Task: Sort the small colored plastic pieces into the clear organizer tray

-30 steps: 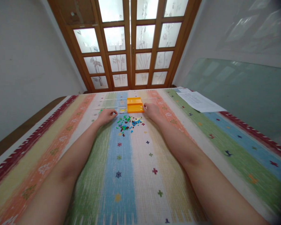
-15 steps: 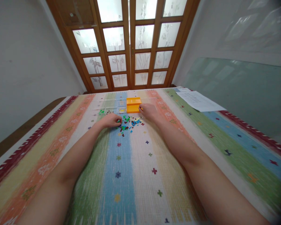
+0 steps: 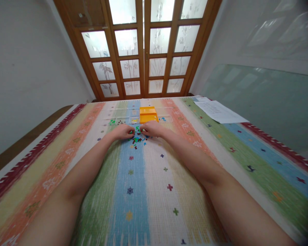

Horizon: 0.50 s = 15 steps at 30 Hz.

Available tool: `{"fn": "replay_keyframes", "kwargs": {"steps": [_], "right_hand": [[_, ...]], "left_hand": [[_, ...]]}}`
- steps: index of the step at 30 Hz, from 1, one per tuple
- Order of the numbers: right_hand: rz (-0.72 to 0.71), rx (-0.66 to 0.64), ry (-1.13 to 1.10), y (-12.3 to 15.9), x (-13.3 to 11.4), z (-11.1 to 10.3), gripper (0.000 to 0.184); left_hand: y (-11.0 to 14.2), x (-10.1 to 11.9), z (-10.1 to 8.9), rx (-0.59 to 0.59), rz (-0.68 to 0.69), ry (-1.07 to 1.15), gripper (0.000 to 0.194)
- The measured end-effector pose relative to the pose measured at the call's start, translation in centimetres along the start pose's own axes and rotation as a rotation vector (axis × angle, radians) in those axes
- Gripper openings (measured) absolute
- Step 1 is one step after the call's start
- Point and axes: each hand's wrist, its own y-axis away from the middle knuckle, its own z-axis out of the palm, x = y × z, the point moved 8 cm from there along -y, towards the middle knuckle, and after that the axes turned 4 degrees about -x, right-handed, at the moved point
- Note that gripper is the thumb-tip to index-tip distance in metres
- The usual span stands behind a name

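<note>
While both hands meet over small coloured pieces (image 3: pixel 138 139) on striped cloth (image 3: pixel 149 191), left hand (image 3: pixel 123 131), right hand (image 3: pixel 151 128) touch pile, grip indiscernible; orange tray (image 3: pixel 148 114) just beyond.

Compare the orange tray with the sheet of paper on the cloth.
The orange tray is bright orange and has raised walls; the sheet of paper is white, flat and printed with lines too small to read. The tray sits at the middle, just beyond the left hand and right hand; the paper lies far to the right. Both rest on the striped cloth.
</note>
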Motion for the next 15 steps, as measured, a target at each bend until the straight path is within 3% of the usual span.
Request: {"fn": "replay_keyframes", "kwargs": {"steps": [11,15], "right_hand": [[-0.096,0.001,-0.015,-0.4,-3.4,0.3,0.016],[-0.117,0.010,-0.009,-0.4,-3.8,0.5,0.018]], "left_hand": [[0.0,-2.7,0.0,0.083,-0.071,-0.020,0.025],[0.1,-2.8,0.1,0.094,-0.072,-0.019,0.026]]}}
